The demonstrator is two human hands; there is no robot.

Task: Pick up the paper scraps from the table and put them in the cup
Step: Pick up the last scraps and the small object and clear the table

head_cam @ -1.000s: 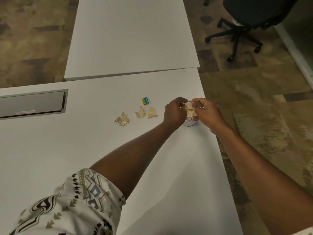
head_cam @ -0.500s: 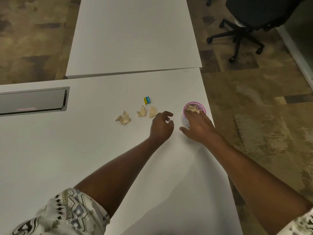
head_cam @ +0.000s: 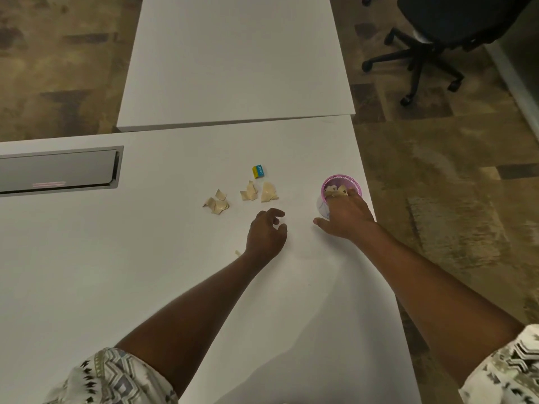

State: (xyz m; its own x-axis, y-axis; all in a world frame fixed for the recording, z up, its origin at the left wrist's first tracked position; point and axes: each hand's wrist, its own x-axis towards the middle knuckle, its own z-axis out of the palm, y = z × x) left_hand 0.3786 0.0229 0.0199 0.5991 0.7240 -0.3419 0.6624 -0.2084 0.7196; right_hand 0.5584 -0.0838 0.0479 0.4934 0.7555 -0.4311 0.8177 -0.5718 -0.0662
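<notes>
A pink-rimmed cup stands near the right edge of the white table, with tan paper scraps inside it. My right hand wraps the cup's near side, fingers over the rim. Three clusters of tan paper scraps lie on the table: one cluster at the left, one in the middle, one nearest the cup. A small yellow and blue scrap lies behind them. A tiny scrap lies beside my left wrist. My left hand hovers just below the clusters, fingers loosely curled, holding nothing.
A second white table abuts the far edge. A grey cable hatch is set into the table at the left. A black office chair stands on the patterned carpet at the upper right. The table's right edge runs just beyond the cup.
Both hands left the cup's mouth after being together over it. My left hand drew back towards the scraps on the table; my right hand dropped to hold the cup's side.
</notes>
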